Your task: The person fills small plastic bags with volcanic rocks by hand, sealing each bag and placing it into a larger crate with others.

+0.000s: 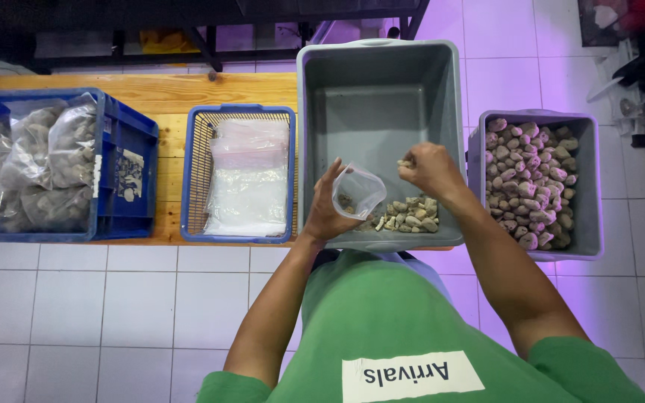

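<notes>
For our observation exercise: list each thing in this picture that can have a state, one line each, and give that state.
Small clear bag: held open by the left hand, a few stones inside.
Right hand: closed on some stones above the bag.
Large grey bin: nearly empty, small heap of stones at its near end.
Small grey bin: full of stones.
Blue basket: holds flat empty bags.
Blue crate: holds filled bags.

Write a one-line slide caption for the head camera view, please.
Left hand holds a small clear bag open while right hand brings stones above a grey tub.
</notes>
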